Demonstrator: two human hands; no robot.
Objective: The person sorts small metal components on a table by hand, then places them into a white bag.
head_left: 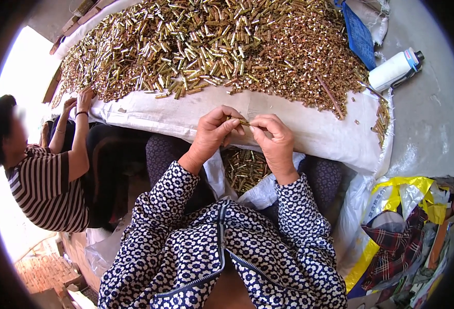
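Note:
My left hand [214, 131] and my right hand [275, 138] meet above the front edge of a cloth-covered table. Between their fingertips is a small, slim brass-coloured metal piece [244, 122], pinched from both sides and partly covered by the fingers. Beyond my hands, a big heap of brass-coloured metal tubes [206, 59] spreads over the table. To its right lies a heap of smaller copper-coloured metal bits [309, 56]. Below my hands, between my knees, an open white sack [260, 193] holds many similar metal tubes.
On the left a co-worker in a striped shirt [46, 193] reaches into the heap's edge. A white bottle [396, 70] lies at the back right near a blue plastic piece [358, 36]. A thin stick [331, 97] rests on the small bits. Bags and a plaid cloth [399, 247] are at my right.

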